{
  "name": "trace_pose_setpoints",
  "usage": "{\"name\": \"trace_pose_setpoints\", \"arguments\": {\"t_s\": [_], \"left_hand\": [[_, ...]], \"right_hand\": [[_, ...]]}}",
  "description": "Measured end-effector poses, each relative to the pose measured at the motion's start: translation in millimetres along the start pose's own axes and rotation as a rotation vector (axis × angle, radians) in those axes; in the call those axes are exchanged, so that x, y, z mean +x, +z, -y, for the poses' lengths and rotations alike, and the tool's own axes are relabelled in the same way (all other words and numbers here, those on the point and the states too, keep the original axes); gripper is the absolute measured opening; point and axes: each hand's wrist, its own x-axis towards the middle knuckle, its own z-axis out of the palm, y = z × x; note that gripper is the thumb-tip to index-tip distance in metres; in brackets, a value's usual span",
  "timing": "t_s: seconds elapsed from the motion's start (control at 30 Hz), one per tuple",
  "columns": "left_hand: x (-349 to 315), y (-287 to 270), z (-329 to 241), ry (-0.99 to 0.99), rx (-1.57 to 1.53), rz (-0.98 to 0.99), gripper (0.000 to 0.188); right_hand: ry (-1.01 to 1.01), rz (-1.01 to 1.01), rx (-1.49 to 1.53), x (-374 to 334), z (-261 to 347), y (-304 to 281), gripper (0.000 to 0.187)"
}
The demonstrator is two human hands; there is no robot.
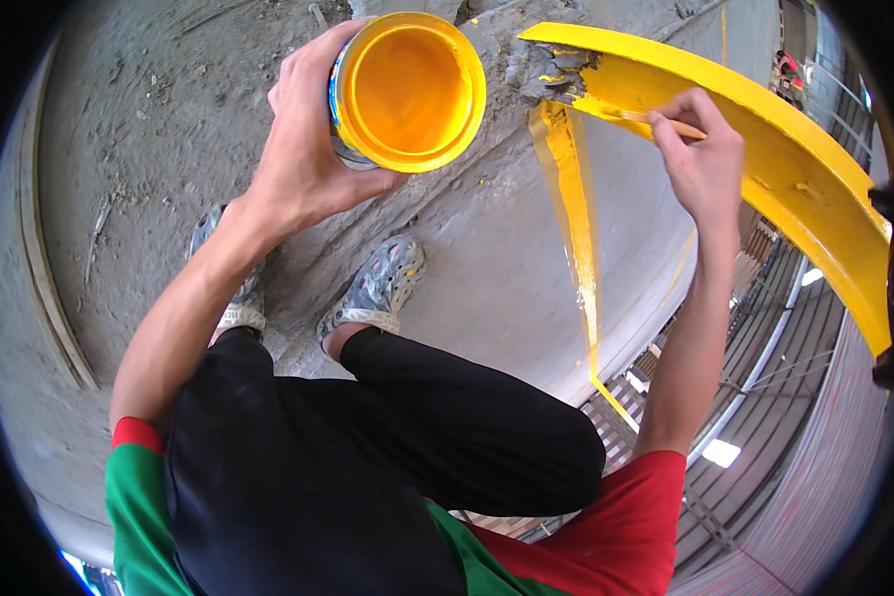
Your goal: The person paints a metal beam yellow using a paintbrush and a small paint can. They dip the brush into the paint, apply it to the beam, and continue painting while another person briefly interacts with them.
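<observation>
My left hand (308,139) is wrapped round the side of an open paint can (479,94), its mouth turned up toward me. Yellow paint (407,89) shows inside, and the rim is coated with it. Between the fingertips and thumb of my right hand (703,159) is a thin paintbrush with a wooden handle (683,128). Its tip points left, at the inner face of a long yellow painted piece (745,104) that looks curved. Whether the bristles touch that face I cannot tell. Rough grey, flaking material (563,72) covers the piece's left end.
Below the piece's left end, a yellow painted stripe (569,189) runs down a smooth grey surface (487,278). Dusty ground (149,109) with debris lies left, beside a long strip (45,248). My clogs (382,283) stand near the middle. Another person (789,70) appears far right.
</observation>
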Motion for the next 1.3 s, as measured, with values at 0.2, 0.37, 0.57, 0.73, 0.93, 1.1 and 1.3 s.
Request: {"name": "trace_pose_setpoints", "arguments": {"t_s": [0.2,0.37,0.57,0.73,0.93,1.1,1.3], "left_hand": [[-3.7,-12.3,-2.2,-0.012,0.05,0.009,0.114],[0.2,-11.2,-0.9,-0.005,0.054,0.004,0.115],[-0.3,-10.7,-1.2,0.024,0.046,0.003,0.114],[-1.2,-14.8,-3.2,-0.009,0.015,-0.002,0.114],[-0.3,-14.8,-3.6,0.015,0.03,-0.016,0.114],[-1.4,-17.5,-3.4,-0.005,0.011,-0.016,0.115],[0.5,-13.5,-7.6,0.005,-0.019,-0.014,0.113]], "right_hand": [[-0.06,0.001,-0.115,-1.5,-5.5,7.8,0.015],[-0.174,-0.087,0.017,-9.4,-0.9,-8.9,0.014],[0.067,-0.027,-0.003,-0.5,-11.5,26.9,0.015],[-0.087,-0.03,-0.124,-5.2,-5.1,-5.3,0.012],[-0.158,-0.016,0.039,-6.8,-4.1,20.7,0.011],[-0.066,-0.041,-0.137,-24.1,0.0,-0.5,0.01],[-0.28,-0.039,0.087,-15.8,-12.2,16.1,0.012]]}}
